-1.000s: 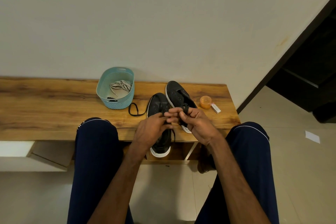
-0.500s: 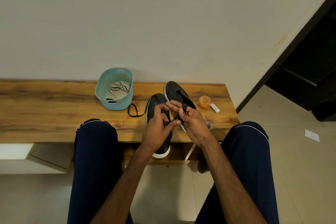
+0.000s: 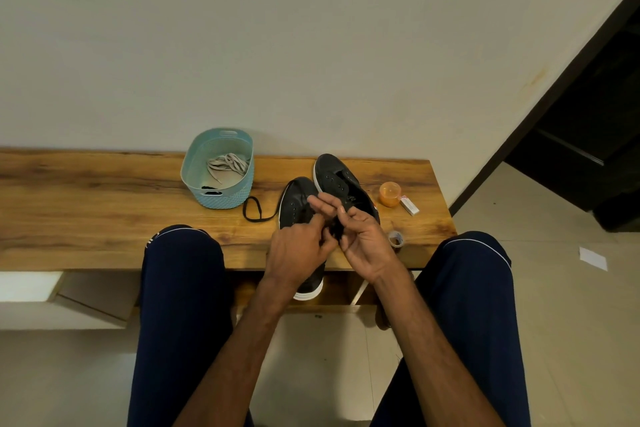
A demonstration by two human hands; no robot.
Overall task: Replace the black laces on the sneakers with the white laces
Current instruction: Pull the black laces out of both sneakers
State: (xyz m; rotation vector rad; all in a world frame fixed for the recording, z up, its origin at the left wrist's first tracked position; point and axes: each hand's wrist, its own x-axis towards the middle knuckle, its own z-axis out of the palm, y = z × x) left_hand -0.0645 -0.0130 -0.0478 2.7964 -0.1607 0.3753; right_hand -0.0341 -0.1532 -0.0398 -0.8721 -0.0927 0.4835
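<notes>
- Left hand (image 3: pixel 298 250) and right hand (image 3: pixel 367 243) meet over the nearer sneaker (image 3: pixel 297 202), which overhangs the table's (image 3: pixel 104 204) front edge. Both apparently pinch the black lace (image 3: pixel 258 219).
- Lace's slack loops leftward; left hand is nearer.
- White laces (image 3: pixel 228 163) lie in the basket (image 3: pixel 221 199) at the back edge.

We can read no text here: the tag (image 3: pixel 351 198) on the far sneaker (image 3: pixel 334 177) and the print on the white box (image 3: pixel 409 207) beside the orange container (image 3: pixel 390 193) are too small
</notes>
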